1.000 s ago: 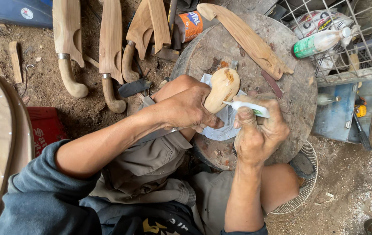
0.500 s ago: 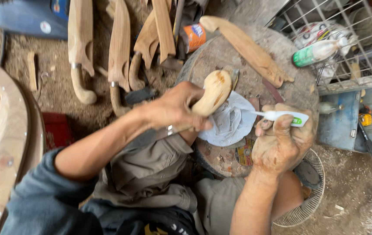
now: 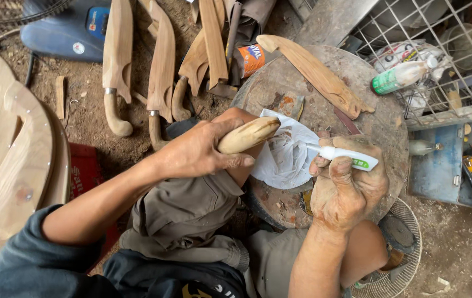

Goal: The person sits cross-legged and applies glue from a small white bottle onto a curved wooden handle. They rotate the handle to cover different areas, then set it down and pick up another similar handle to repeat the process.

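Head view: the left hand (image 3: 200,152) is closed around a curved wooden handle (image 3: 248,134), holding it over the near left edge of the round wooden block (image 3: 382,129). The right hand (image 3: 346,185) grips a small white glue tube (image 3: 349,157), nozzle pointing left over crumpled white paper (image 3: 285,157). No glue shows on the handle, so gluing seems barely begun. Finished wooden sheaths (image 3: 161,66) lie far left on the dirt.

A crumpled white plastic sheet (image 3: 285,157) lies on the round wooden stump (image 3: 379,132). A long flat wooden blank (image 3: 319,74) lies behind it. A wire crate (image 3: 457,66) stands right of the stump.
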`<action>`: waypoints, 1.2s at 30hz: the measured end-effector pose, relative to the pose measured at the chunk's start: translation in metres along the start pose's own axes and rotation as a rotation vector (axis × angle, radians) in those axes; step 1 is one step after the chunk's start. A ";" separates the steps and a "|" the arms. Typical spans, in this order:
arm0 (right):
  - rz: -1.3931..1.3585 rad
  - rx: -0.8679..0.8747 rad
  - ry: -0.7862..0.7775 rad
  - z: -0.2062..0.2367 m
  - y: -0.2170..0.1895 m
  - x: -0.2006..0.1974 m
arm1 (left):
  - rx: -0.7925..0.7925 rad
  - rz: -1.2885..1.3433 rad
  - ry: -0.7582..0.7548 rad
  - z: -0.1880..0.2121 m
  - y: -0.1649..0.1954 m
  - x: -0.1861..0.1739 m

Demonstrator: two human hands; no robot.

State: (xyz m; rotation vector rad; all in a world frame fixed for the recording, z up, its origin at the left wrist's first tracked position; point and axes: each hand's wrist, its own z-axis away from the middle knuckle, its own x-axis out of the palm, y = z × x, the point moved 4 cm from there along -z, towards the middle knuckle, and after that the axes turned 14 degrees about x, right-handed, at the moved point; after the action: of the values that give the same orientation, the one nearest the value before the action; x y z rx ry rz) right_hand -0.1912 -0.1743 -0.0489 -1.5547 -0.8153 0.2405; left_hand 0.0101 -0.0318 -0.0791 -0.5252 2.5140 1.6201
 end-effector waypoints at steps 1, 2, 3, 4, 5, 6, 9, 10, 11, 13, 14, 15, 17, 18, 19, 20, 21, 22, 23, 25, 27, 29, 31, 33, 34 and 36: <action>0.023 -0.015 -0.014 0.001 -0.001 0.005 | -0.071 0.029 0.000 0.000 -0.003 -0.004; 0.039 -0.021 -0.011 0.001 -0.001 0.008 | -0.138 -0.005 -0.023 0.002 -0.004 -0.006; 0.052 -0.020 -0.013 0.002 -0.002 0.011 | -0.206 -0.031 -0.049 0.003 -0.006 -0.005; 0.064 -0.019 -0.015 0.003 -0.002 0.013 | -0.275 -0.051 -0.077 0.004 -0.008 -0.003; 0.069 -0.021 -0.028 0.002 -0.003 0.015 | -0.221 -0.032 -0.057 0.004 -0.006 -0.002; 0.076 -0.022 -0.041 0.001 -0.003 0.017 | -0.164 -0.014 -0.038 0.003 -0.005 -0.001; 0.105 -0.018 -0.078 -0.001 -0.001 0.024 | -0.138 0.042 -0.043 0.008 -0.008 0.004; 0.112 -0.019 -0.092 -0.001 0.001 0.027 | -0.147 0.054 -0.052 0.009 -0.011 0.005; 0.113 -0.025 -0.105 -0.002 0.003 0.030 | -0.144 0.044 -0.054 0.010 -0.013 0.006; 0.130 -0.021 -0.110 -0.002 0.007 0.034 | -0.139 0.029 -0.064 0.012 -0.016 0.007; 0.141 -0.012 -0.109 -0.003 0.009 0.037 | -0.149 0.030 -0.073 0.012 -0.018 0.008; 0.154 -0.004 -0.103 -0.003 0.011 0.038 | -0.158 0.029 -0.082 0.012 -0.018 0.008; 0.181 0.015 -0.088 -0.003 0.013 0.039 | -0.160 0.025 -0.092 0.012 -0.018 0.008; 0.196 0.027 -0.083 -0.003 0.013 0.040 | -0.154 0.018 -0.089 0.011 -0.018 0.008; 0.196 0.037 -0.081 -0.004 0.014 0.040 | -0.147 0.010 -0.085 0.011 -0.017 0.007; 0.194 0.046 -0.076 -0.004 0.015 0.040 | -0.164 0.028 -0.086 0.011 -0.018 0.007; 0.194 0.055 -0.073 -0.005 0.015 0.040 | -0.182 0.047 -0.085 0.011 -0.018 0.007; 0.193 0.052 -0.080 -0.005 0.016 0.040 | -0.198 0.064 -0.085 0.012 -0.020 0.007; 0.193 0.049 -0.084 -0.006 0.015 0.040 | -0.174 0.054 -0.081 0.011 -0.020 0.006; 0.201 0.048 -0.086 -0.006 0.015 0.040 | -0.131 0.040 -0.070 0.011 -0.022 0.006; 0.212 0.033 -0.082 -0.006 0.014 0.040 | -0.078 -0.003 -0.060 0.012 -0.023 0.006; 0.226 0.025 -0.076 -0.007 0.014 0.039 | -0.053 -0.021 -0.058 0.012 -0.023 0.007; 0.236 0.014 -0.079 -0.008 0.015 0.040 | -0.041 -0.036 -0.063 0.012 -0.021 0.008; 0.221 0.016 -0.077 -0.009 0.016 0.040 | -0.171 -0.033 -0.122 0.011 -0.022 0.009; 0.199 0.019 -0.071 -0.009 0.016 0.039 | -0.236 -0.036 -0.149 0.010 -0.023 0.008; 0.101 0.034 -0.033 -0.009 0.016 0.037 | -0.072 0.119 -0.184 0.001 -0.014 0.002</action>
State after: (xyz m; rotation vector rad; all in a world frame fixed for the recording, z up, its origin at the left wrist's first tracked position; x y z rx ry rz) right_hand -0.1535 -0.1581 -0.0504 -1.5656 -0.7554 0.3523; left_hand 0.0127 -0.0369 -0.0925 -0.2241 2.4011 1.7182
